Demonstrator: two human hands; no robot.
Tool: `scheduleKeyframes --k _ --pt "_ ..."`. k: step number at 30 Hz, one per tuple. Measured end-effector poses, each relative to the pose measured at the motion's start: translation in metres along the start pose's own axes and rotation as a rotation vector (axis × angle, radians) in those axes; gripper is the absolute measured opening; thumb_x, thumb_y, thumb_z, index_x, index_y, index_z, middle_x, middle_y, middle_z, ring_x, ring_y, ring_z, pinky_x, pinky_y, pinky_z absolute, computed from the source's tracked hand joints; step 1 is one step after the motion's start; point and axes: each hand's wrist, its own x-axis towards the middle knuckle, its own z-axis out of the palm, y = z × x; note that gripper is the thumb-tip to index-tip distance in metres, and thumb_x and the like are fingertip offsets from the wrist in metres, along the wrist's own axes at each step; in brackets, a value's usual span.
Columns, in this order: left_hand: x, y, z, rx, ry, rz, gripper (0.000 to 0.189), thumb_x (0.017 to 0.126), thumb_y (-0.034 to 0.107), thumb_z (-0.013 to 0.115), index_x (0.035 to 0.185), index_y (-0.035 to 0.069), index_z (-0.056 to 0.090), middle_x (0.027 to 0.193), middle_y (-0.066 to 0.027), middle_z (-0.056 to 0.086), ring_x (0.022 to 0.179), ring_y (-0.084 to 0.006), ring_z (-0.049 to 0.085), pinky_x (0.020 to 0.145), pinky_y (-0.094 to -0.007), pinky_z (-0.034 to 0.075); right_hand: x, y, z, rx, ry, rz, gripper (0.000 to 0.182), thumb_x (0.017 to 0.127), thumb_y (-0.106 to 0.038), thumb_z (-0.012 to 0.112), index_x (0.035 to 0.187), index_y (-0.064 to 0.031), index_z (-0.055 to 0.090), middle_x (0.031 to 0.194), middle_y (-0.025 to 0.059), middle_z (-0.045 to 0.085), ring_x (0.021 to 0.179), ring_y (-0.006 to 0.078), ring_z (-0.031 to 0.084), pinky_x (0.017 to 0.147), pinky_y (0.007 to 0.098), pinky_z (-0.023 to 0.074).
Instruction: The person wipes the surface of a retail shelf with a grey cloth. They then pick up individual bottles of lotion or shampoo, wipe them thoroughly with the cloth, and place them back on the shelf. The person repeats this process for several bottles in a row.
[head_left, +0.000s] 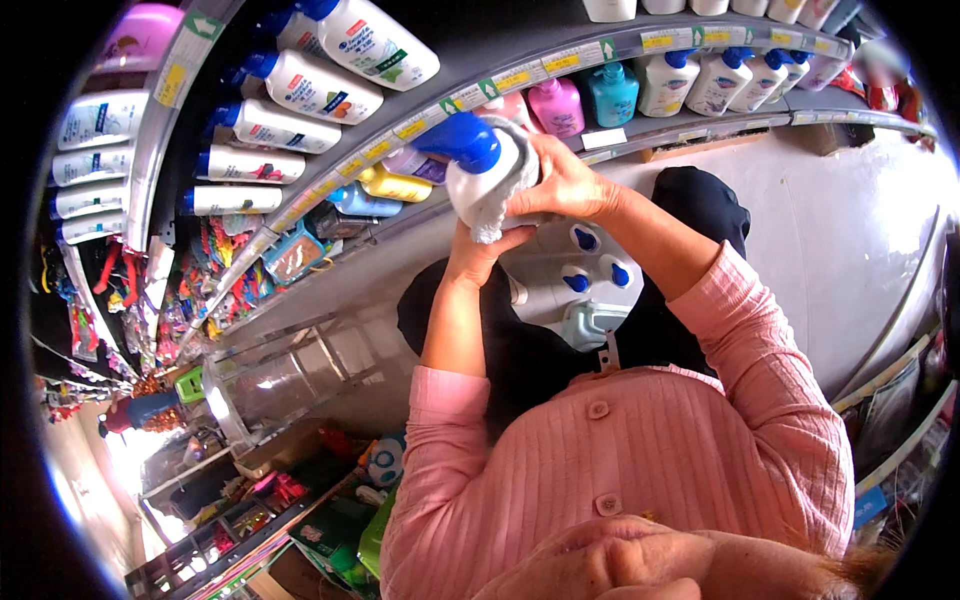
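Observation:
A white pump bottle with a blue pump top is held between both my hands in front of the shelf, tilted with its pump to the upper left. My left hand grips it from below; part of the grip is hidden behind the cloth. My right hand presses a light grey cloth around the side of the bottle. On the floor between my knees stand several white bottles with blue pump tops.
Shampoo bottles fill the upper shelf. A shelf edge with price tags curves close beyond my hands. Below it stand a pink pump bottle, a teal one and white ones. A pale plastic container sits near my feet; a metal ladder is at left.

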Motion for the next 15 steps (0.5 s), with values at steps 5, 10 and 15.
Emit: scheduleKeyframes --k 5,10,15 --pt "0.000 -0.005 0.003 0.267 0.132 0.053 0.047 0.065 0.012 0.075 0.107 0.001 0.057 0.094 -0.0061 0.064 0.086 -0.0147 0.059 0.076 -0.0295 0.048 0.009 -0.020 -0.002 0.056 0.074 0.098 0.044 0.070 -0.015 0.074 0.109 -0.0021 0.058 0.103 0.0047 0.062 0.094 0.0112 0.056 0.088 0.0283 0.0435" --pt "-0.001 -0.006 0.009 0.514 0.344 0.118 0.041 0.066 0.018 0.072 0.102 0.003 0.058 0.091 -0.0150 0.065 0.086 -0.0256 0.064 0.072 -0.0345 0.049 0.015 -0.010 0.006 -0.046 0.245 0.016 0.039 0.069 -0.012 0.071 0.105 -0.0019 0.058 0.095 0.0046 0.062 0.086 0.0126 0.058 0.081 0.0281 0.0465" --pt "0.003 -0.006 0.011 0.733 0.452 0.197 0.041 0.066 0.018 0.071 0.102 0.006 0.058 0.090 -0.0167 0.064 0.085 -0.0334 0.062 0.073 -0.0389 0.049 0.017 0.006 0.010 -0.134 0.549 0.019 0.035 0.069 -0.014 0.070 0.099 -0.0018 0.060 0.091 0.0044 0.062 0.082 0.0120 0.057 0.077 0.0274 0.0470"
